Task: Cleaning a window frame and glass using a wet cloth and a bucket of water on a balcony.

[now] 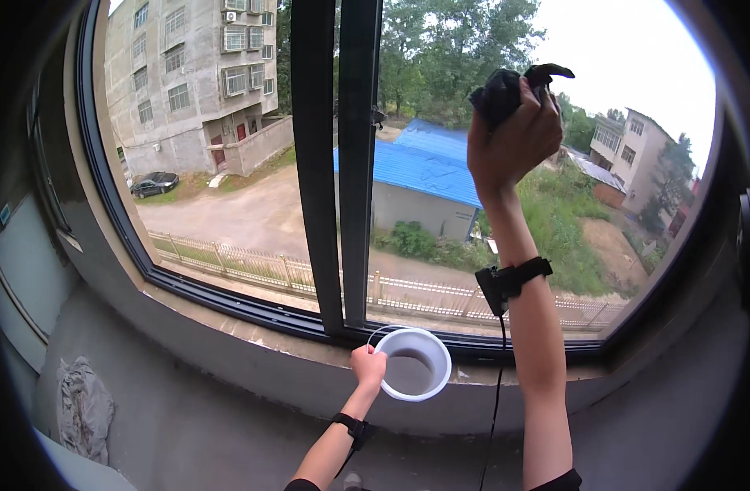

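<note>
My right hand (518, 139) is raised high against the right window pane (440, 270), its fingers closed round a bunched dark cloth (499, 96). One end of the cloth sticks out past the fingertips. Lower down, my left hand (368, 367) grips the left side of a white bucket (442, 372) by its rim or handle; which of the two I cannot tell. The bucket is at the window sill, with greyish liquid in its bottom. A thin wire handle (375, 331) arcs over its far left side.
Dark window frames (354, 204) divide the panes in the middle. A concrete sill (228, 327) runs below them. Crumpled grey sheeting (85, 409) lies on the floor at the left. A black cable (497, 409) hangs from the strap (514, 282) on my right forearm.
</note>
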Demonstrator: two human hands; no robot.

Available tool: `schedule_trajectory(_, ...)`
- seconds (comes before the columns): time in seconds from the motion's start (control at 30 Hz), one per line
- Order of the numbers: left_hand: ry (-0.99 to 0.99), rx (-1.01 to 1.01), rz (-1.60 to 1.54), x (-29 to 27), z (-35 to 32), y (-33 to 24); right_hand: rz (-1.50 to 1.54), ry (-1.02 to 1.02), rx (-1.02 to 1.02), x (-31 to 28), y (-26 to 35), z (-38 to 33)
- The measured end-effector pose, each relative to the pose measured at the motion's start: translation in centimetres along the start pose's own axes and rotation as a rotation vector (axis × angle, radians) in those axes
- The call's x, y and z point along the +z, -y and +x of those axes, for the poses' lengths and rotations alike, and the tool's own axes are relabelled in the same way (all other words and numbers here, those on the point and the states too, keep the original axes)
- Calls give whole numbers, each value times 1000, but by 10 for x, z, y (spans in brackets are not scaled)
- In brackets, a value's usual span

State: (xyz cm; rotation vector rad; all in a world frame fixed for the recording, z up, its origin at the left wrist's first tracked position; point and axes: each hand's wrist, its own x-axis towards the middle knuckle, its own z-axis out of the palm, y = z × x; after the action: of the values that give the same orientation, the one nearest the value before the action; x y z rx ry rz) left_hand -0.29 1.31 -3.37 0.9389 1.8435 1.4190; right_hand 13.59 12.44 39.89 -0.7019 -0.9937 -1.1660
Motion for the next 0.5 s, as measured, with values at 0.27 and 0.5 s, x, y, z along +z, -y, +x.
schedule_trajectory(0.27,-50,23,57,-8,-4,-6,365,419,-1051,-25,99,-98)
schedule_trajectory(0.5,-30,-31,35,-12,-3,-12,496,567,-1194,-24,36,-67)
